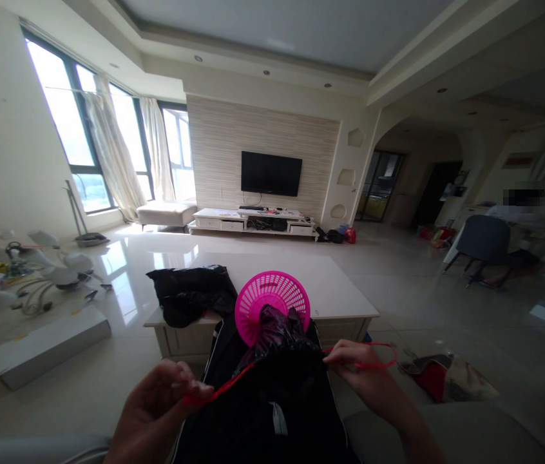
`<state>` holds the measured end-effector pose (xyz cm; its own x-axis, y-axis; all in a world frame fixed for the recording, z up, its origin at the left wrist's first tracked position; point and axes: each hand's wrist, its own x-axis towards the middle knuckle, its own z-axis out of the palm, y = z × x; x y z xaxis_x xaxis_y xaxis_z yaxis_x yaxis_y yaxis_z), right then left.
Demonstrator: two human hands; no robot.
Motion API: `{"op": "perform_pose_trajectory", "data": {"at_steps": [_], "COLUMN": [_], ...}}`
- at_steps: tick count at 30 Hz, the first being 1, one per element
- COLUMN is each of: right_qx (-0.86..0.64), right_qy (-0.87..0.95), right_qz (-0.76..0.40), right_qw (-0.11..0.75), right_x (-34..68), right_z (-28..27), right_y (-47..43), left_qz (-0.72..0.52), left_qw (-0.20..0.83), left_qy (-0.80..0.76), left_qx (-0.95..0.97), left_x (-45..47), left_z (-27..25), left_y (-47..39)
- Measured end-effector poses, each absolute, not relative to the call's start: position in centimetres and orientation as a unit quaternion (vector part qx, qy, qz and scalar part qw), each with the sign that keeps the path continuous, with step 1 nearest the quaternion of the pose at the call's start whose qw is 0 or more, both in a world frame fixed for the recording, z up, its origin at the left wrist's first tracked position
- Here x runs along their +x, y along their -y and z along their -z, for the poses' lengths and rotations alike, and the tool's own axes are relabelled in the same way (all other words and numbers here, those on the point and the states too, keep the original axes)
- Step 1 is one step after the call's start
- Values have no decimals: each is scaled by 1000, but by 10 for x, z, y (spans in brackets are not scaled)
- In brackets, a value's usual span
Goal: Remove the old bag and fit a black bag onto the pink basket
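Note:
My left hand (166, 393) pinches a red drawstring at the left side of a black plastic garbage bag (279, 332). On the other side, my right hand (357, 367) grips the same kind of red drawstring (388, 348), which loops out past the wrist. The bag's gathered mouth lies between both hands, over my lap in black trousers. A bright pink plastic basket (248, 299) with slotted sides rests tilted just beyond, its opening facing me and the bag partly in front of it.
Behind the basket is a white coffee table (321, 277) with another black plastic bag (190, 290) at its left end. A long white box (55, 348) lies on the floor at left, near a dustpan (91, 240). A person sits by a grey chair (482, 241) at right.

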<state>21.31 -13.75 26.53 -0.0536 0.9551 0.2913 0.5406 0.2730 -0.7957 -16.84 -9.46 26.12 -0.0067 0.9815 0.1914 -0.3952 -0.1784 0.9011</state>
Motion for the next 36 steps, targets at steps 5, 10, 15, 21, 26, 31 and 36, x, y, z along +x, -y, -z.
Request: {"op": "perform_pose_trajectory", "data": {"at_steps": [5, 10, 15, 21, 26, 31, 36], "right_qx": [-580, -593, -590, -576, -515, -382, -292], "right_qy": [653, 669, 674, 629, 483, 446, 452], "right_qz": [-225, -183, -178, -241, -325, -422, -496], "right_qw": [431, 410, 407, 463, 629, 691, 682], "right_x": [222, 232, 235, 233, 228, 217, 211], "right_z": [-267, -270, -272, -278, -288, -291, -285], "right_y": [135, 137, 138, 144, 145, 152, 159], "left_qz": [-631, -616, -549, -440, -450, -450, -442], "left_qw": [506, 427, 435, 612, 619, 536, 389], "left_qy": [-363, -428, -427, -389, -316, -339, -416], "left_qx": [462, 505, 573, 530, 561, 629, 693], "left_x": [-176, -182, -183, -185, -187, -174, -155], "left_z": [-256, -258, -255, -234, -233, -235, -218], "left_y": [90, 87, 85, 89, 95, 94, 83]}}
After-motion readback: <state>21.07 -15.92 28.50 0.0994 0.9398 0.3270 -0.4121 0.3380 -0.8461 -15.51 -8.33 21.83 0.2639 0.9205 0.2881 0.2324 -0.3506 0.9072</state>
